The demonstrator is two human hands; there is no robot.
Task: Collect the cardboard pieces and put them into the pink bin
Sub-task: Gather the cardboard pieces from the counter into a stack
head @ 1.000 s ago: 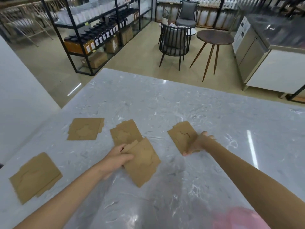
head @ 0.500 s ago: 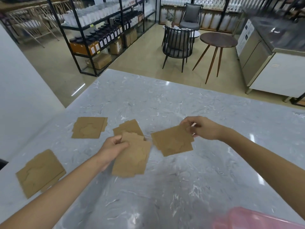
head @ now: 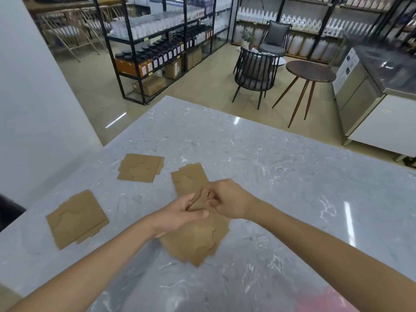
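Left hand (head: pixel 180 216): near the middle of the bench, thumb laid across the top of the held cardboard, fingers curled underneath it and out of sight.
Right hand (head: pixel 227 199): touching the left hand from the right, fingers bunched in a loose fist at the upper edge of the same cardboard; whether they pinch the sheet or only press on it is hard to tell, since the knuckles cover the contact.
Held cardboard (head: pixel 198 239): brown sheets gripped between both hands, hanging toward the near side and blurred; how many sheets are stacked cannot be counted, and the top part is covered by the hands.
Middle piece (head: pixel 188 179): flat on the bench just beyond the hands, its near end hidden behind them.
Far-left piece (head: pixel 139 168): flat on the bench, left of the middle piece and apart from it, fully in view.
Near-left piece (head: pixel 76 218): flat on the bench close to the left edge, well apart from the hands, a second layer peeking out at its near side.
Pink bin (head: pixel 324 300): only a blurred pink patch at the bottom right edge, cut off by the frame and partly behind the right forearm; its shape and contents cannot be made out.
Bench (head: pixel 281 176): grey marbled top, its near corners cut off.
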